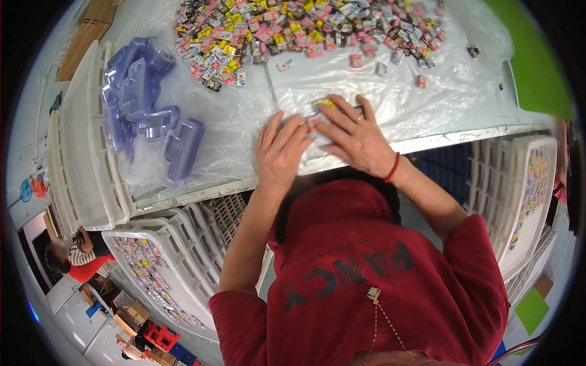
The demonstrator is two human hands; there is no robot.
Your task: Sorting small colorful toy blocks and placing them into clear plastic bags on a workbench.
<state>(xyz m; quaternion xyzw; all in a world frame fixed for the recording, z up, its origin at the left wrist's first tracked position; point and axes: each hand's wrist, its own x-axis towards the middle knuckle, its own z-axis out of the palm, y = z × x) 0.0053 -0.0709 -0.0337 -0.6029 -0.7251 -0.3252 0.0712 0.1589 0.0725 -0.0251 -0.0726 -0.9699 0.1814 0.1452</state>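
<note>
The pink packet [313, 122] lies on the plastic sheet [235, 125] in the gap between the two hands — right of the left hand's [281, 149] fingertips and just left of the right hand [361, 139]. A yellow packet [323, 102] sits a little farther out, at the right fingertips, so the right hand is nearer to it. Both hands are unclenched, fingers extended and low over the sheet, with nothing visibly gripped. Blur hides the pink packet's long axis. The big pile [305, 33] spreads beyond both hands, straight ahead.
</note>
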